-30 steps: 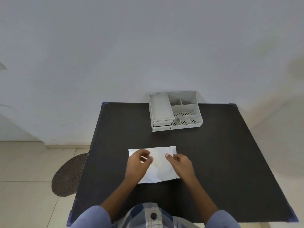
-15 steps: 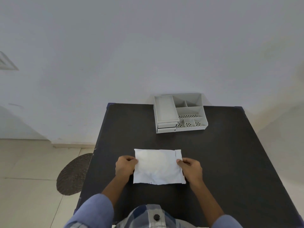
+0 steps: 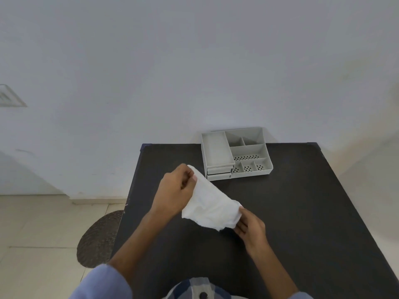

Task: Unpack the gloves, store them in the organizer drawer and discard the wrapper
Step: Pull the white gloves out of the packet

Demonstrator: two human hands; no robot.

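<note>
Hands first: your left hand [image 3: 176, 192] is curled closed around the far upper end of the soft white crinkly packet [image 3: 212, 203], pinching it between thumb and fingers, and your right hand [image 3: 250, 228] is closed on the near lower corner of the same packet. So both hands have a grip on it, one at each end.

That white packet is lifted off the matte black rectangular table [image 3: 291, 223] and runs on a slant, high at your left hand and dropping toward your right. It looks rumpled and a bit baggy in the middle (whether it's been opened yet, I can't tell from this angle).

Over at the far edge of the table, against the pale wall [image 3: 194, 72], sits the light grey plastic desk organizer [image 3: 236, 155]. It has a long tray on the left with two small drawers [image 3: 219, 172] stacked under it, both pushed in, plus several open compartments on the right, some with perforated bottoms. The organizer is well apart from the packet, off to the far right of your left hand.

Down on the tiled floor [image 3: 43, 234] left of the table there's a dark round speckled mat [image 3: 98, 239].
</note>
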